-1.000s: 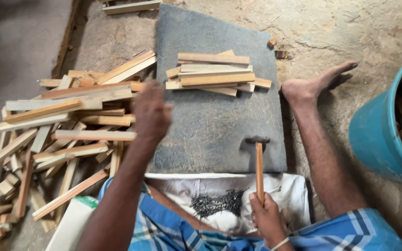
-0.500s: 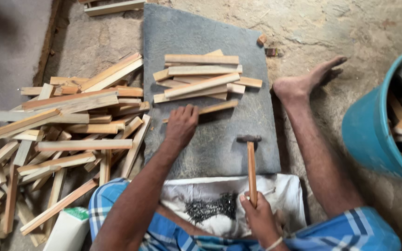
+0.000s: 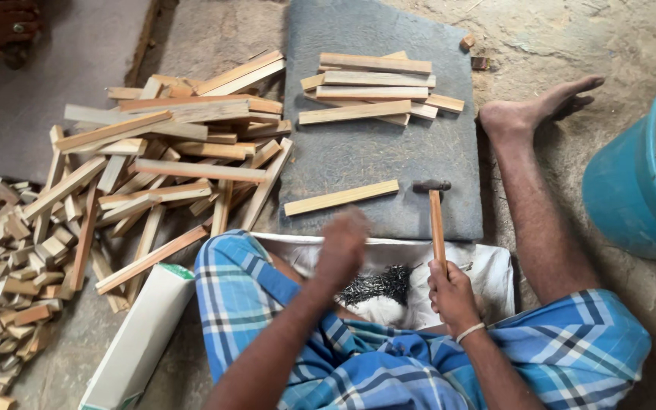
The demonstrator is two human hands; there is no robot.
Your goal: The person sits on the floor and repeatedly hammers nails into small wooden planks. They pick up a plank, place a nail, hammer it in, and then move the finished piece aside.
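My right hand [image 3: 450, 294] grips the wooden handle of a hammer [image 3: 434, 215], whose dark head rests on the grey slab [image 3: 377, 152]. My left hand [image 3: 343, 247] is blurred and hovers over a heap of dark nails [image 3: 377, 285] lying on a white cloth [image 3: 487, 269] in my lap; whether it holds anything is unclear. One wooden slat [image 3: 341, 197] lies alone on the slab just beyond that hand. A small stack of slats [image 3: 373, 87] sits at the slab's far end.
A big loose pile of long slats [image 3: 168, 152] lies left of the slab, with short wood blocks [image 3: 9, 266] further left. A blue bucket [image 3: 632, 190] of wood pieces stands at the right. My bare foot [image 3: 537, 106] rests beside the slab. Another person's hand [image 3: 1, 23] shows top left.
My left hand laid one slat on the slab and pulled back toward the nails in my lap. The hammer stayed put in my right hand.
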